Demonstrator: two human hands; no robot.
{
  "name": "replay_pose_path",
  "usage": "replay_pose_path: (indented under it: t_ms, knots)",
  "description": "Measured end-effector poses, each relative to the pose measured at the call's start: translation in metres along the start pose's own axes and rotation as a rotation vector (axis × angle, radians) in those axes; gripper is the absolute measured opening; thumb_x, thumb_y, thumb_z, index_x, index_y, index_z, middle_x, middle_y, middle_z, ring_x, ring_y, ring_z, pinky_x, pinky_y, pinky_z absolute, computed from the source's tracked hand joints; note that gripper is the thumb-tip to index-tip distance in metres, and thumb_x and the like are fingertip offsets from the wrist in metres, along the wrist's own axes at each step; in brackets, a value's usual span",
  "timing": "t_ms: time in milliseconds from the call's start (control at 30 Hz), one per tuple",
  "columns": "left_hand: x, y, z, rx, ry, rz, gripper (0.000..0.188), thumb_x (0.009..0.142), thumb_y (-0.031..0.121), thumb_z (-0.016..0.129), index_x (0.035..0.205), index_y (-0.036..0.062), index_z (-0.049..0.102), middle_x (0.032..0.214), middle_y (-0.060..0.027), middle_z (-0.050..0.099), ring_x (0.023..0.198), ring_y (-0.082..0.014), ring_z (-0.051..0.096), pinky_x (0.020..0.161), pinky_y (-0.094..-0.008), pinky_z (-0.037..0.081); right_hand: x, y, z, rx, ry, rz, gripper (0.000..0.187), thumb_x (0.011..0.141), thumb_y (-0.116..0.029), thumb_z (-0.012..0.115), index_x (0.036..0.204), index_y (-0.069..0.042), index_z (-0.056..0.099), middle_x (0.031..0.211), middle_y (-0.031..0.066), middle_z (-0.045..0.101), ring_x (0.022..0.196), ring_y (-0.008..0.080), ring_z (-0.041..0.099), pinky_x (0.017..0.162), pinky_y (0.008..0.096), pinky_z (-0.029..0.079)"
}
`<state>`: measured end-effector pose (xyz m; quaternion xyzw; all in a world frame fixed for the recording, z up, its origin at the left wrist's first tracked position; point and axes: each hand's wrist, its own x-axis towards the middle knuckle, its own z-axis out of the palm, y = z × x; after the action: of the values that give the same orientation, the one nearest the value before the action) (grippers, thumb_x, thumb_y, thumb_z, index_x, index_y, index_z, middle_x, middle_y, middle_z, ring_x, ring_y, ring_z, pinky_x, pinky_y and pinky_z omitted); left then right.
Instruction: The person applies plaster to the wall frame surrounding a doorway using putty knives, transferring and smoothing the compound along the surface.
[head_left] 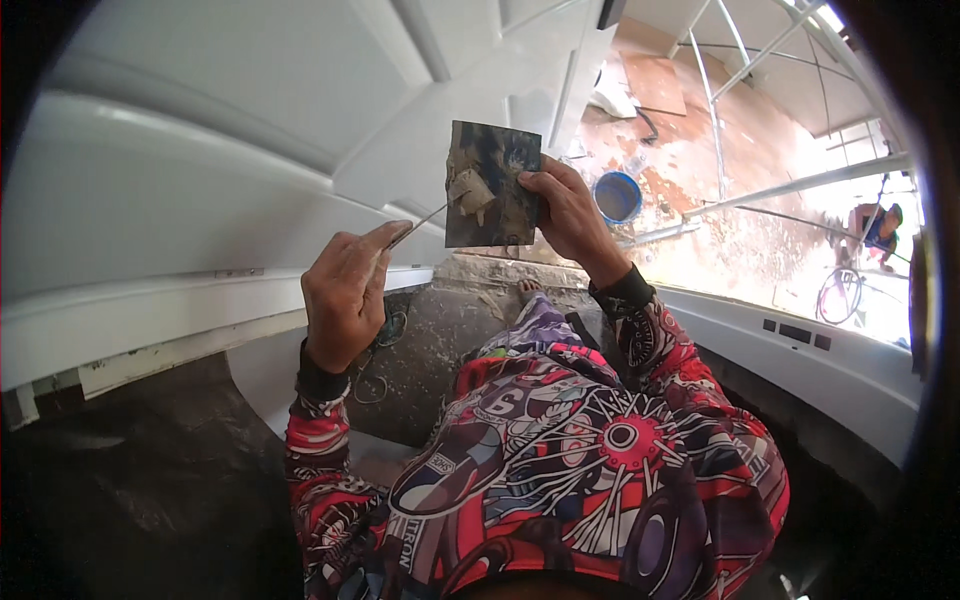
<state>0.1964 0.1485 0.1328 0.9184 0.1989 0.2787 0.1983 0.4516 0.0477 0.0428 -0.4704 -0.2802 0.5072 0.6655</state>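
Note:
My right hand (570, 205) grips a dark, smeared rectangular plate (490, 222) by its right edge, thumb on the face. A lump of beige paste (471, 193) sticks to the plate's left half. In my left hand (347, 290) is a thin-bladed scraper (430, 218), seen nearly edge-on. Its far end reaches the paste at the plate's left edge; whether the two touch I cannot tell. Most of its handle is hidden by my fingers.
A white panelled door (200, 180) fills the left side. Beyond the doorway are a blue bucket (617, 197) on a stained floor, metal scaffolding (715, 110) and another person (880, 228) at far right. A white frame (790, 335) crosses the right; black sheeting (140, 480) lies at lower left.

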Motion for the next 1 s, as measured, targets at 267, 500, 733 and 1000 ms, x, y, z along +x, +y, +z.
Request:
replay_pose_path:
  t_ms: [267,500,733,1000]
  knots:
    - [0.022,0.005,0.0,0.006,-0.145,0.122,0.028,0.081,-0.005,0.062,0.108,0.0005,0.067,0.086,-0.0115,0.068,0.068,-0.0259,0.059,0.058,-0.0357,0.048,-0.003,-0.013,0.005,0.076,0.015,0.072,0.017,0.095,-0.011,0.052,0.1,0.002,0.061,0.091,0.0029,0.062,0.079,0.0071,0.058,0.068,0.024,0.049]
    - [0.028,0.004,0.005,-0.027,-0.315,0.098,0.023,0.085,0.0,0.063,0.108,-0.0015,0.067,0.081,-0.0153,0.066,0.064,-0.0272,0.058,0.057,-0.0343,0.047,-0.002,-0.002,-0.007,-0.138,0.038,0.104,0.016,0.095,-0.011,0.052,0.098,0.002,0.061,0.089,0.0028,0.063,0.073,0.0073,0.058,0.063,0.0224,0.048]
    - [0.013,-0.03,0.033,-0.508,-0.254,-0.375,0.018,0.097,0.012,0.053,0.097,-0.0045,0.058,0.064,-0.0058,0.05,0.061,-0.0082,0.039,0.053,-0.0277,0.036,-0.01,-0.009,0.007,0.139,0.127,0.099,0.016,0.095,-0.01,0.051,0.102,0.001,0.061,0.087,0.0028,0.063,0.069,0.0107,0.06,0.059,0.023,0.049]
    - [0.016,-0.018,0.021,-0.395,-0.201,-0.388,0.017,0.096,0.01,0.055,0.1,-0.0051,0.059,0.064,-0.0056,0.049,0.059,-0.0095,0.042,0.053,-0.0277,0.037,-0.013,-0.017,0.007,0.273,0.229,0.073,0.013,0.095,-0.013,0.052,0.089,-0.002,0.057,0.08,0.001,0.058,0.064,0.0088,0.059,0.056,0.0228,0.049]
